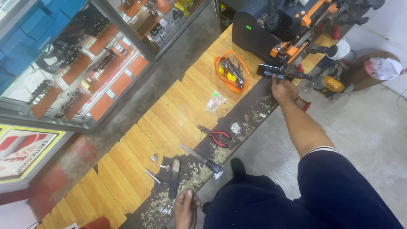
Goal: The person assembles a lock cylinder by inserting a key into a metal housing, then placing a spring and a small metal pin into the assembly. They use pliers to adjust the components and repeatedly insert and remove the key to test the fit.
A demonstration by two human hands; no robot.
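Observation:
My right hand point(283, 89) reaches out to the far end of the wooden workbench point(178, 110) and grips a black handle point(268, 70) at the front of a black and orange bench machine point(271, 25). My left hand point(185, 208) rests on the bench's near edge with loose fingers and holds nothing. Just beyond its fingertips lies a flat black bar point(174, 178). A metal blade with a dark handle point(202, 159) lies to the right of the bar. Metal shavings cover the dark strip along the bench edge.
Red-handled pliers point(218, 137), a small clear bag point(215, 101) and an orange basket of tools point(232, 72) lie on the bench. Small metal pieces point(153, 167) sit near the bar. A glass display case point(72, 63) stands beyond. A yellow drill point(333, 85) lies on the floor.

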